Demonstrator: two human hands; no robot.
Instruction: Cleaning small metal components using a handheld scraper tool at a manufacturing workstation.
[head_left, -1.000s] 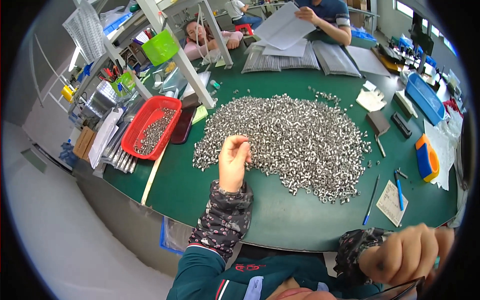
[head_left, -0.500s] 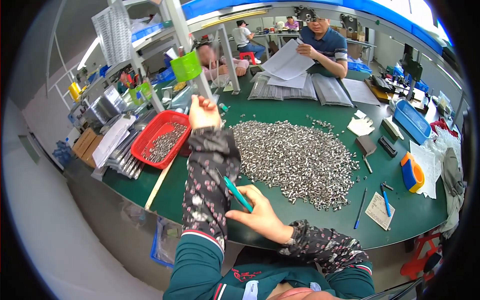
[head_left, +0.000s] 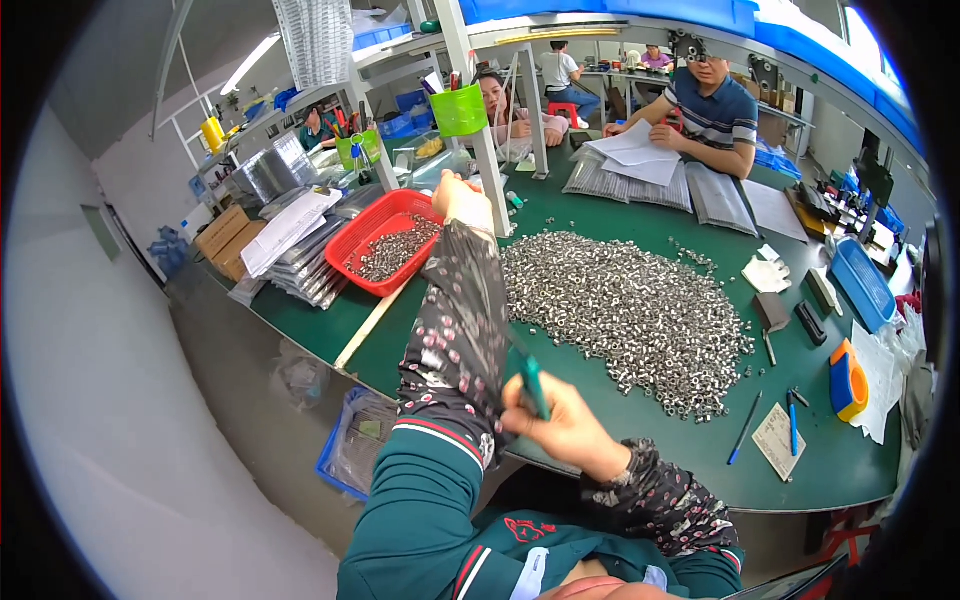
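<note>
My left hand is stretched far forward, beside the right rim of a red plastic basket. Its fingers are curled, and whatever they may hold is hidden from me. Inside the basket lies a layer of small metal rings. My right hand is near the table's front edge, by my left sleeve, closed round a teal-handled pointed tool that is blurred by motion. Beyond it a wide heap of small shiny metal rings spreads over the green table.
A metal post with a green holder rises beside my left hand. Stacked bags and papers lie left of the basket. Pens, an orange-blue tape dispenser and a blue tray are on the right. A person handles papers opposite.
The whole view has shifted, with the scene moving right. My left hand has come closer to the basket's rim. The tool in my right hand has tilted more upright.
</note>
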